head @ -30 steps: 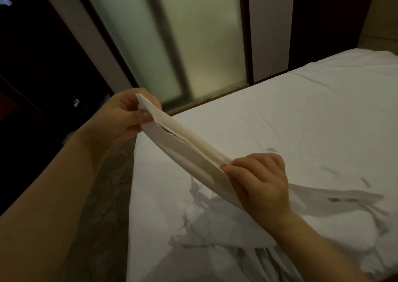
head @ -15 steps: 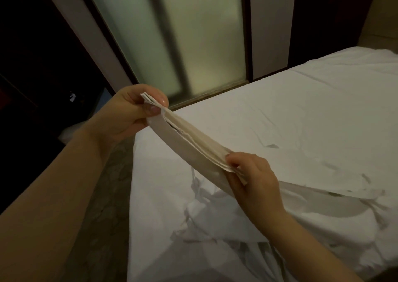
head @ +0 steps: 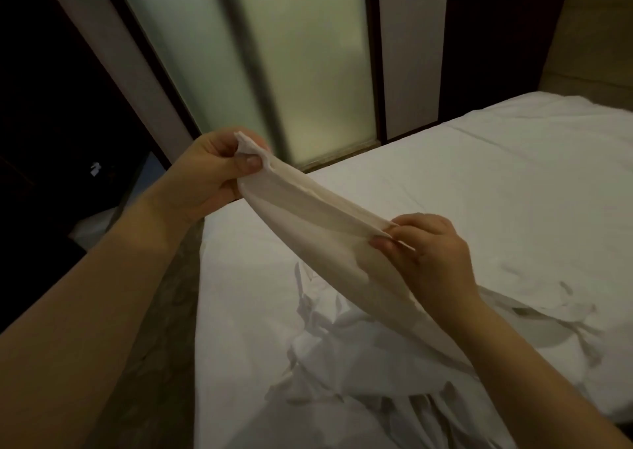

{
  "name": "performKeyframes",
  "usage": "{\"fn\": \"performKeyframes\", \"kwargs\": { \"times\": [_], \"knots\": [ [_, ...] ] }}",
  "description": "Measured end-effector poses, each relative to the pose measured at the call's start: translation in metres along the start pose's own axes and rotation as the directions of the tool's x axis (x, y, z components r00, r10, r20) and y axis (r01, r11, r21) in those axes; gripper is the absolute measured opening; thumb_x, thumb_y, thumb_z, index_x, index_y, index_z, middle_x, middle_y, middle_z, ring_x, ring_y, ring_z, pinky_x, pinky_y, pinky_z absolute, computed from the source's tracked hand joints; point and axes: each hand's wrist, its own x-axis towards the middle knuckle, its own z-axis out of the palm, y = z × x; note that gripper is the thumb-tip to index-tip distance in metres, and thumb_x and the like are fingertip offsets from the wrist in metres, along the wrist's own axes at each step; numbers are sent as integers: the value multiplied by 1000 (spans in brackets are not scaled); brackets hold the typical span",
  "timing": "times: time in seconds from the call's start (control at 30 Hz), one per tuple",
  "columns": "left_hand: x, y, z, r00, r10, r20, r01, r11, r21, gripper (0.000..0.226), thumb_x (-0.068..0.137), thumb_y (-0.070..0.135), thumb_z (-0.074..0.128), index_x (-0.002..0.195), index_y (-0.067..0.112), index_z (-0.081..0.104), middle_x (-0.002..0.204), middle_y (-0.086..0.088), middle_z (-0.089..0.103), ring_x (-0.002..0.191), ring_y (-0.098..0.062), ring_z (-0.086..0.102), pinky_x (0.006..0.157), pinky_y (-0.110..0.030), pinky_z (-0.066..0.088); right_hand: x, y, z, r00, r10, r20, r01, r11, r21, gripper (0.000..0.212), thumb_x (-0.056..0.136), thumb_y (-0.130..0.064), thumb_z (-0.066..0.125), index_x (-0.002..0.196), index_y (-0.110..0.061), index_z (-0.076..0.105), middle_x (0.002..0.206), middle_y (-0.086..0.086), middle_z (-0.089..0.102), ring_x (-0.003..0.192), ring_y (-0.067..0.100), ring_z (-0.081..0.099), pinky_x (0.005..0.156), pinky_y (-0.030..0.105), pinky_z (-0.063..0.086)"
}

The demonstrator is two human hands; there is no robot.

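Pinching opposite corners, left hand (head: 205, 178) and right hand (head: 431, 253) now stretch the layered edge of the white cloth (head: 318, 229) tauter than a second ago; possibly a pillowcase, readied for folding.

R hand (head: 428, 256) now pinches the cloth (head: 325, 229) by its top edge w/ thumb & fingertips; 1 s ago its fingers curl over the fold from above. It sits farther along the edge from L hand (head: 202, 178), so the span btwn hands is longer & tauter. Gap btwn layers near L hand is closed; the corner now bunches up above L thumb.
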Motion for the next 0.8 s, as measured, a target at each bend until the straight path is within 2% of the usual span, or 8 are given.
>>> {"fn": "performKeyframes", "kwargs": {
  "times": [0.13,0.27,0.33,0.47,0.53,0.6,0.67,0.8],
  "knots": [
    [19,11,13,995,32,-92,-37,997,-61,12,54,30,75,66,27,74,69,11,68,69,-4,65,66,-23,56,14,-9,-18,996,5,-92,-7,1000,-24,33,83,-37,58,78,-7,72,82,6,68,71,15,56,66,26,49],
    [42,29,31,985,113,-131,-115,993,-8,6,59,26,71,63,30,73,63,13,64,62,-1,61,60,-19,52,15,-6,-18,995,103,-2,-103,994,-32,27,88,-37,54,89,-13,66,92,2,64,73,21,59,65,34,54],
    [49,33,37,986,136,-97,-135,991,10,5,60,27,71,65,29,73,64,14,64,62,-1,59,60,-18,51,11,0,-16,999,40,-33,-42,997,-61,29,92,-38,47,88,-14,63,88,0,65,72,19,59,65,28,51],
    [52,37,41,988,149,-44,-148,988,34,22,54,42,78,71,30,72,71,14,64,68,0,59,62,-18,51,9,2,-20,991,-76,-111,65,993,-103,37,99,-40,35,95,-15,62,86,0,69,73,12,59,72,16,44],
    [52,38,42,989,148,-32,-146,988,50,20,56,42,77,70,31,71,72,15,63,69,1,59,61,-18,51,13,2,-22,982,-157,-105,145,983,-117,32,99,-40,33,105,-18,56,90,2,70,77,13,61,75,19,45],
    [50,39,45,989,143,-42,-140,989,54,7,62,35,74,66,31,70,68,15,62,66,1,57,59,-18,49,17,2,-22,967,-247,-67,236,961,-141,33,99,-43,32,113,-20,51,94,5,71,77,18,65,74,24,49],
    [49,39,47,988,141,-59,-138,989,57,7,69,26,75,65,30,70,67,14,61,65,0,57,59,-17,49,21,0,-23,953,-300,-36,292,945,-147,35,92,-42,42,118,-20,50,97,6,71,81,18,64,75,26,49],
    [44,39,48,989,124,-77,-121,992,42,6,59,30,68,64,30,70,66,14,61,65,0,57,61,-18,50,32,-7,-22,962,-273,19,274,954,-121,35,84,-38,52,106,-14,65,101,5,70,89,16,59,78,28,49]
  ]
}}
